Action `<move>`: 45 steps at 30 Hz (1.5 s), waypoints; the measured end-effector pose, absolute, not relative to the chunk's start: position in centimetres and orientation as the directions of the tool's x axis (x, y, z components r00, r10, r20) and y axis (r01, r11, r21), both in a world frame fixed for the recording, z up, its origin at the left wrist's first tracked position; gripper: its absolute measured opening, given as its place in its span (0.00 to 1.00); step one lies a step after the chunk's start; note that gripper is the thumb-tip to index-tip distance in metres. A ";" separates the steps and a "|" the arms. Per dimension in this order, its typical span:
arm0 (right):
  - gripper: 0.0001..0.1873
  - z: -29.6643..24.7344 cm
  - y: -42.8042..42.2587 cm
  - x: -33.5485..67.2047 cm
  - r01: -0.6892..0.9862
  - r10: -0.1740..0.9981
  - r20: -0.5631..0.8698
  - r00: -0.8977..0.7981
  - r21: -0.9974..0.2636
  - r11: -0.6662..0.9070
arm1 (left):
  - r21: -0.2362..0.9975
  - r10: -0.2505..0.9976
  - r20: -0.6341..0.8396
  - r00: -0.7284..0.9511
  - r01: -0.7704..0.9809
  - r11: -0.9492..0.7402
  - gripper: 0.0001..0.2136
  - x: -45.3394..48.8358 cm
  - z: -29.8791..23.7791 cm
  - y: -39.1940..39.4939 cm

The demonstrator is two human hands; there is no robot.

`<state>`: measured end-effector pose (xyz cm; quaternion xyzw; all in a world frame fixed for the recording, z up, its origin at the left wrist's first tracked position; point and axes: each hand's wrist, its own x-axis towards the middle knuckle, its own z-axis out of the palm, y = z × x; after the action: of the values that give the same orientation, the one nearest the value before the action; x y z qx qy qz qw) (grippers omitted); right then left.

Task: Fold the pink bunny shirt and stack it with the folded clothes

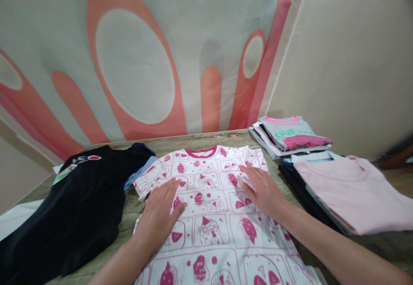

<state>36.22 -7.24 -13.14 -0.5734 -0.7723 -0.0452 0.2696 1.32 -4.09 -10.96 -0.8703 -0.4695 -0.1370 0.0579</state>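
Observation:
A white T-shirt (pixel 211 229) with a magenta cartoon print and a magenta collar lies spread flat in front of me, neckline away from me. My left hand (pixel 163 209) rests flat on its left side below the sleeve, fingers stretched out and thumb apart. On the right side, my right hand (pixel 263 190) lies over the cloth near the other sleeve, fingers extended and pointing up-left. Neither hand grips the fabric. The shirt's lower hem runs out of view at the bottom.
Left of the shirt lies a black garment (pixel 87 203) over other clothes, with a blue piece (pixel 138 173) beside it. At right stand a folded stack topped by a grey-and-pink shirt (pixel 292 130) and another topped by a pink shirt (pixel 348 190). The wooden table (pixel 167 145) meets a patterned wall covering.

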 end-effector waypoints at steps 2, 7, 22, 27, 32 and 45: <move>0.20 -13.1 -7.2 36.3 0.905 0.877 0.436 -0.201 -0.259 0.336 | 0.052 0.803 0.253 0.540 0.821 -0.569 0.20 1.3 -11.3 -4.0; 0.25 -13.4 -7.2 36.3 0.933 0.893 0.412 -0.181 -0.215 0.288 | 0.067 0.777 0.194 0.598 0.782 -0.619 0.29 1.5 -11.7 -3.9; 0.20 -12.6 -7.9 35.9 0.881 0.839 0.477 -0.261 -0.238 0.409 | -0.105 0.802 0.192 0.565 0.825 -0.556 0.28 1.6 -13.6 -2.9; 0.16 -12.7 -8.6 34.5 0.803 0.836 0.365 -0.410 -0.290 0.520 | -0.063 0.827 0.165 0.537 0.843 -0.534 0.28 1.9 -13.7 -2.7; 0.20 -14.1 -6.8 36.4 0.854 0.879 0.296 -0.373 -0.261 0.450 | 0.060 0.818 0.247 0.520 0.834 -0.549 0.26 1.0 -13.3 -2.3; 0.18 -12.4 -8.8 35.1 0.842 0.891 0.299 -0.342 -0.323 0.432 | -0.080 0.801 0.215 0.559 0.828 -0.556 0.21 2.2 -12.4 -2.7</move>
<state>35.10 -8.76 -12.35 -0.5301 -0.8172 0.0556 0.2192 2.20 -2.66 -12.42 -0.8786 -0.4634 -0.0768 0.0862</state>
